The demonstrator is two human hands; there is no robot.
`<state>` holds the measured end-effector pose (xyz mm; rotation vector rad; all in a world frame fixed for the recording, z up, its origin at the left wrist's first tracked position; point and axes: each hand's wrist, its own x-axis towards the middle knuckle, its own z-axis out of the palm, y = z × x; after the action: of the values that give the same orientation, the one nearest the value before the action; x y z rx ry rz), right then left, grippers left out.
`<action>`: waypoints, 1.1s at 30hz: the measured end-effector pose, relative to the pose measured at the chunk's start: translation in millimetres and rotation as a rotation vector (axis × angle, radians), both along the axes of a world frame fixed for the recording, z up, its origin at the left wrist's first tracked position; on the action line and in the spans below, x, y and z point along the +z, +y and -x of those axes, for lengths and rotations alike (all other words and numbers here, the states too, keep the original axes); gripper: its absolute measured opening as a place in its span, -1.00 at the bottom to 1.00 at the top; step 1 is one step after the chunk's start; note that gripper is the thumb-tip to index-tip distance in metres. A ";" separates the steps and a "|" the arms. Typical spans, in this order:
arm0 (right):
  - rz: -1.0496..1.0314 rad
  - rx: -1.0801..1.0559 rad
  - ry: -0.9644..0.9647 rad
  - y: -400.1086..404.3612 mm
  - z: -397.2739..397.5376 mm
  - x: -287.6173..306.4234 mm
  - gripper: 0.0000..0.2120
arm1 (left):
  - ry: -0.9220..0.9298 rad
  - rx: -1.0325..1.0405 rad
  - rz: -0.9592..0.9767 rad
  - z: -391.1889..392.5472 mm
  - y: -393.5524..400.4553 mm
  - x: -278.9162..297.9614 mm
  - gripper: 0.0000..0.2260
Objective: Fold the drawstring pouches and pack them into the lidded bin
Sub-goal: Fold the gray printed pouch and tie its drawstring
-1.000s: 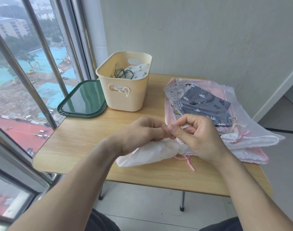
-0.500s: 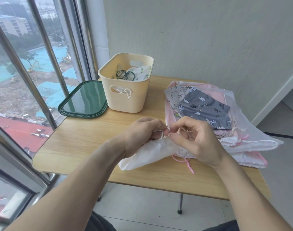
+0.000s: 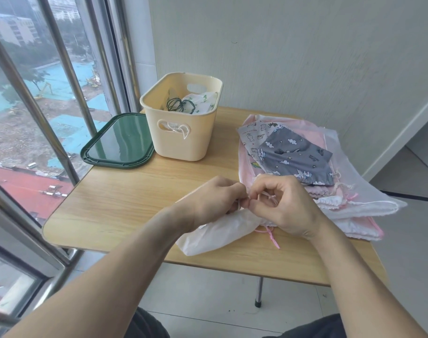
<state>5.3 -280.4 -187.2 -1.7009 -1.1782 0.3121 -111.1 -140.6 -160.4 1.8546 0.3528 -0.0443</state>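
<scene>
In the head view, a white pouch is kept at the table's near edge, well in front of the bin. Its cord is pinched by the left hand and right hand, probably for tying. Bare tabletop is left between pouch and bin.

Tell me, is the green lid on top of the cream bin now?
No, the green lid lies flat on the table beside the open cream bin.
</scene>
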 end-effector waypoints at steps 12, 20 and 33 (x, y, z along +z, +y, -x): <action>-0.096 -0.093 0.047 4.8 6.1 9.9 -0.90 | 0.015 0.134 0.201 -3.5 1.1 -0.9 -0.91; -0.065 -0.206 0.086 10.2 2.6 7.1 -0.81 | -0.020 -0.005 0.211 -0.7 7.8 1.4 -0.91; 0.053 -0.218 -0.049 13.0 11.0 5.7 -0.90 | -0.130 0.290 0.200 -7.8 12.8 -13.4 -0.88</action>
<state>-5.7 -267.4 -181.5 -1.8734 -1.0156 0.1699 -103.3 -127.8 -173.8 1.5852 0.5039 0.2309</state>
